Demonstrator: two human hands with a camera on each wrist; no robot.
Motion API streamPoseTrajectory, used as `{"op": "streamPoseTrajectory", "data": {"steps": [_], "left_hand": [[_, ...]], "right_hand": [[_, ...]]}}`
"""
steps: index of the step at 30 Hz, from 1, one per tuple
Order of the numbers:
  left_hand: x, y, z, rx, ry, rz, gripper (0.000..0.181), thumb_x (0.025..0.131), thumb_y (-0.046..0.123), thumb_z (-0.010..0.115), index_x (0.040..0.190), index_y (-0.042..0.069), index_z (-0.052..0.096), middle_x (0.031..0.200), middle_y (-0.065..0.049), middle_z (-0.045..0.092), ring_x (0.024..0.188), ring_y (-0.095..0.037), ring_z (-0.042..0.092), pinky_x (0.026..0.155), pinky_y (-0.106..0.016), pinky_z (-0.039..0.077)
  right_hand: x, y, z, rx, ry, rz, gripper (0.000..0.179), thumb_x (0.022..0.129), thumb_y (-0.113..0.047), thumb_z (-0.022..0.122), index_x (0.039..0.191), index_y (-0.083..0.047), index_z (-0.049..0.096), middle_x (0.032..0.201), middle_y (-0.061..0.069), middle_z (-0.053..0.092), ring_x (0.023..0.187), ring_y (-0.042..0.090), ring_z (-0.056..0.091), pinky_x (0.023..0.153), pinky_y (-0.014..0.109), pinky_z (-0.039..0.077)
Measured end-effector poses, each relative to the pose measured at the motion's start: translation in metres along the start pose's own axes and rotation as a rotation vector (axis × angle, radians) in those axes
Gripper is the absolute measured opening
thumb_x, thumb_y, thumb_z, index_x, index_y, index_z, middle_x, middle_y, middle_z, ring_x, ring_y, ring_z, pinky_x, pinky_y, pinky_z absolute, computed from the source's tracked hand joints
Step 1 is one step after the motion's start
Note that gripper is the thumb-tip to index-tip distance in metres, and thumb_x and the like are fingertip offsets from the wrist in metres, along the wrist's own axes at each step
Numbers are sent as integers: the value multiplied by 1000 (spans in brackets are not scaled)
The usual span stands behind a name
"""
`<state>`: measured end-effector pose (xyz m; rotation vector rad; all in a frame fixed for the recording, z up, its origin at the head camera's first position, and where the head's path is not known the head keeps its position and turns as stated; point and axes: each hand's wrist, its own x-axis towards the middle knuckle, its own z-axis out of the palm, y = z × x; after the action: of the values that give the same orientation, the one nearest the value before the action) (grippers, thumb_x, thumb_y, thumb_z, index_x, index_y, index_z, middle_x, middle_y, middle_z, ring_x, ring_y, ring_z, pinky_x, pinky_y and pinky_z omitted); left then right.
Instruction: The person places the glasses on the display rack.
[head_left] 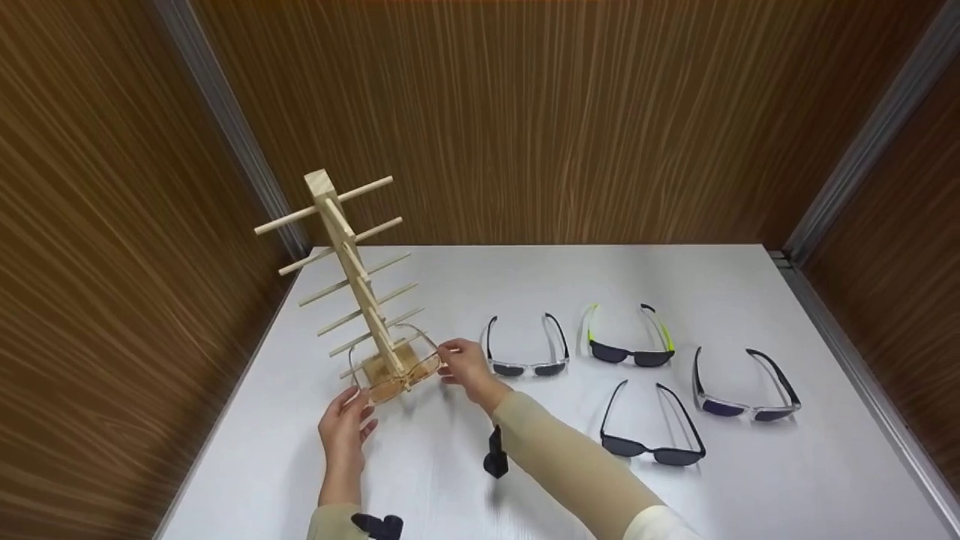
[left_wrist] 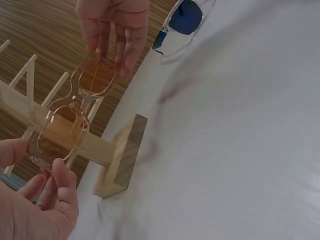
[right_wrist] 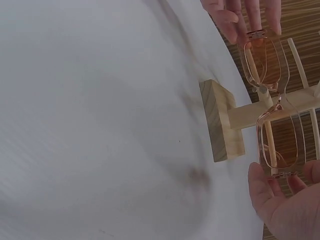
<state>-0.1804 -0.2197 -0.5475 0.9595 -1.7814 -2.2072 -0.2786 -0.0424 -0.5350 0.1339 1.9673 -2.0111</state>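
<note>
Orange-tinted glasses [head_left: 387,390] between both hands [head_left: 345,429] [head_left: 468,368]

Amber glasses [left_wrist: 67,120], arms perhaps partly hidden (left-wrist view)

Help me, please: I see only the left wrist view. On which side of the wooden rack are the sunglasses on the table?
Observer: All are to the right of the wooden rack, as the head view shows.
Operator: Does any pair have a bright colour?
Observer: Yes, there is a black and yellow-green pair.
Operator: Is any pair close to the person?
Observer: Yes, the all-black pair is beside the right sleeve.
</note>
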Motion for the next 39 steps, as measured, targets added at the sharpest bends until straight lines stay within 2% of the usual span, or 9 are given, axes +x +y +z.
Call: {"op": "streamPoseTrajectory", "data": {"steps": [3, 8, 11, 15, 17, 24, 30, 34, 39], "left_hand": [[-2, -5, -3, -14, 9, -7, 58, 85, 32, 68, 132, 6, 46, 123, -12, 52, 108, -29, 52, 79, -31, 50], [0, -9, -4, -58, 21, 37, 61, 81, 32, 73, 128, 3, 48, 116, -11, 55, 101, -27, 55, 76, -34, 50], [11, -18, -7, -94, 4, 46, 59, 81, 32, 73, 127, 3, 50, 113, -9, 58, 97, -25, 57, 73, -33, 51], [12, -19, -8, -110, -4, 47, 60, 81, 31, 73, 128, 2, 50, 112, -8, 58, 95, -23, 59, 73, -34, 52], [5, -13, -7, -99, -2, 48, 61, 82, 31, 71, 129, 0, 48, 115, -11, 56, 99, -26, 57, 76, -35, 51], [-5, -11, -7, -91, -2, 18, 63, 84, 34, 69, 130, 0, 45, 122, -16, 52, 110, -31, 53, 81, -35, 50], [2, -20, -8, -94, 11, -21, 59, 84, 37, 69, 128, 5, 47, 118, -11, 54, 110, -29, 54, 87, -40, 48], [7, -29, -11, -102, 12, -29, 63, 79, 40, 73, 127, 8, 49, 115, -7, 56, 106, -24, 56, 82, -35, 51], [2, -36, -16, -106, 22, -13, 70, 78, 44, 72, 130, 3, 48, 120, -13, 55, 102, -24, 57, 79, -33, 52]], "right_hand": [[0, 5, 1, 2, -10, 3, 21, 93, -11, 54, 108, 3, 58, 92, 12, 59, 90, 37, 62, 75, 43, 53], [0, 7, 0, 16, -25, -4, 21, 93, -11, 54, 108, 3, 58, 94, 13, 59, 92, 38, 62, 76, 44, 53], [0, 7, 0, 26, -28, 2, 21, 93, -11, 54, 108, 3, 58, 95, 13, 59, 92, 37, 62, 77, 44, 53], [1, 7, 0, 30, -25, 10, 20, 93, -11, 54, 106, 3, 58, 93, 11, 58, 93, 36, 62, 78, 44, 52], [1, 8, -1, 35, -22, 14, 20, 93, -11, 54, 106, 3, 59, 92, 10, 59, 94, 37, 62, 78, 44, 52], [-1, 13, -4, 62, -17, 26, 20, 91, -11, 55, 104, 4, 59, 95, 16, 63, 94, 37, 62, 78, 44, 52], [-6, 18, -14, 93, -21, 75, 29, 94, -17, 54, 112, 5, 55, 108, 23, 59, 96, 38, 61, 81, 46, 51], [-11, 19, -19, 96, -3, 75, 30, 94, -18, 55, 114, 5, 55, 111, 25, 58, 92, 35, 63, 81, 46, 51], [-15, 27, -23, 116, 20, 97, 27, 92, -15, 56, 111, 3, 57, 110, 26, 59, 81, 28, 66, 77, 42, 53]]}}
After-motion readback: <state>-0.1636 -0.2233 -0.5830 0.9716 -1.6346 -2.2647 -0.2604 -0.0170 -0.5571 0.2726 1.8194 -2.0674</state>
